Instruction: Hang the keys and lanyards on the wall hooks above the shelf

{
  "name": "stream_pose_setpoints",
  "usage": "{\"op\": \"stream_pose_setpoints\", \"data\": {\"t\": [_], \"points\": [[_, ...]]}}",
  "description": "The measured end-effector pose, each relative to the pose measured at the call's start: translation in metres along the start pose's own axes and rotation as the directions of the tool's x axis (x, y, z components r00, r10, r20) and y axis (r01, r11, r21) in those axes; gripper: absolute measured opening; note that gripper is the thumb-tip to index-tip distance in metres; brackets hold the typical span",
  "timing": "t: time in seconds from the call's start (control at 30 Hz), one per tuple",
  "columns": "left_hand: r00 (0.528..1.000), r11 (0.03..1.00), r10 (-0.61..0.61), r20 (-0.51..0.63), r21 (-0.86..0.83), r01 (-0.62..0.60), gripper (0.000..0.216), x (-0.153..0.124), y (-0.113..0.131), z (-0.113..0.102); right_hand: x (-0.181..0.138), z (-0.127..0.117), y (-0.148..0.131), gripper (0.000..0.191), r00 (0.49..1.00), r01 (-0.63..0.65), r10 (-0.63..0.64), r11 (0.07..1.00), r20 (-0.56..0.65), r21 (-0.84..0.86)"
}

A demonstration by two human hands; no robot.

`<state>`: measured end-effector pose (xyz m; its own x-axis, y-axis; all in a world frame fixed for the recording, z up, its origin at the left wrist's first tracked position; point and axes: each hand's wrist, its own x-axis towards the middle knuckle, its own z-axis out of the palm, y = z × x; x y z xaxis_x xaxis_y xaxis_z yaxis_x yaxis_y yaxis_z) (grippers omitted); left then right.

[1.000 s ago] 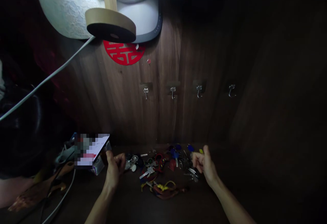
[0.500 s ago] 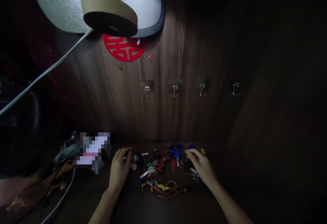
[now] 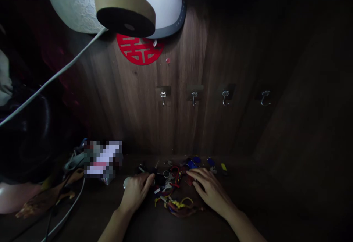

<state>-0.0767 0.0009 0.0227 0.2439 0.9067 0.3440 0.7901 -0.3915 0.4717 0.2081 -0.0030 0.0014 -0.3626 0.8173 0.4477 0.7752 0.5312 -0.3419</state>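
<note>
A pile of keys [image 3: 167,186] with rings, tags and cords lies on the dark wooden surface between my hands. My left hand [image 3: 135,190] rests at its left side, thumb stretched toward dark pieces, fingers partly hidden. A pale round thing [image 3: 126,182] shows at that hand's outer edge. At the right side, my right hand [image 3: 208,188] reaches over the pile with fingers apart, close to a red tag [image 3: 189,180]. Blue tags [image 3: 192,164] lie just beyond it. Nearest me is a bundle of yellow and brown cords [image 3: 180,207].
Several metal hooks [image 3: 194,98] are fixed to the wooden back panel [image 3: 176,124]. A round lamp head [image 3: 125,10] hangs above, with a white cable [image 3: 63,69]. To the left are a blurred-out box [image 3: 103,161] and a wooden back scratcher [image 3: 49,196]. A yellow tag [image 3: 224,167] lies far right.
Both hands have moved inward and nearer to each other at the pile. My right hand has gone from a pinch to spread fingers. The whole view has shifted slightly.
</note>
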Motion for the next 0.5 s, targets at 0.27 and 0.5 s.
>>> {"op": "stream_pose_setpoints", "data": {"t": [0.27, 0.5], "points": [[0.972, 0.978, 0.205, 0.111, 0.017, -0.208, 0.045, -0.006, 0.007, 0.008, 0.009, -0.002, -0.034, 0.046, 0.973, 0.096, -0.098, 0.995, 0.209, 0.021], [0.981, 0.982, 0.191, -0.031, 0.013, -0.190, 0.038, -0.006, 0.007, 0.009, 0.008, -0.001, -0.039, 0.027, 0.985, 0.031, -0.036, 0.999, 0.170, 0.033]]}}
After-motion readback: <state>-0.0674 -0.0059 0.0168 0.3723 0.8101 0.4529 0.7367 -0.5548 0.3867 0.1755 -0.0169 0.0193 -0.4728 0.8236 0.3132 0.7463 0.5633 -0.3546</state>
